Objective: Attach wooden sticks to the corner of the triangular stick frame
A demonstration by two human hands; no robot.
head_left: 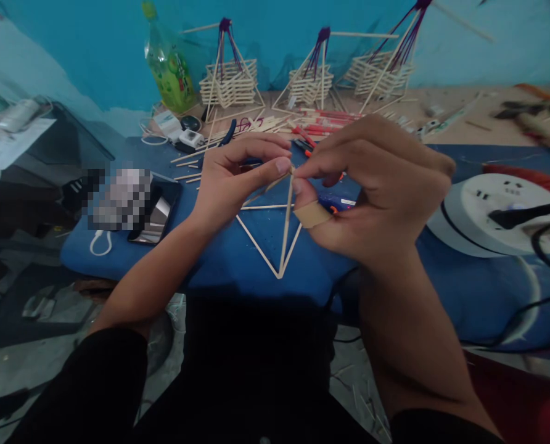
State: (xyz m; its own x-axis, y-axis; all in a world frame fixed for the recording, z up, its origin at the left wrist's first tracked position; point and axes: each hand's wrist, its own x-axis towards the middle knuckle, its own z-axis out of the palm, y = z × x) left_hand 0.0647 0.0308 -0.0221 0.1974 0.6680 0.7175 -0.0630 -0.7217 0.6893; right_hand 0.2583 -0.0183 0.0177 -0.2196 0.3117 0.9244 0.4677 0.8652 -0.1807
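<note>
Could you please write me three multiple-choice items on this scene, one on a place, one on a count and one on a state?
1. Where does the green bottle stand?
A. back left by the wall
B. on the white cable reel
C. on the floor

2. How many stacked stick baskets stand along the wall?
A. one
B. three
C. five

3. How is the stick frame held?
A. flat and untouched
B. by the right hand only
C. pinched at its top by the left hand and right hand

Answers: 1 A, it stands beside the leftmost basket; 2 B, three show in a row; 3 C, fingertips of both meet at the top joint.
</note>
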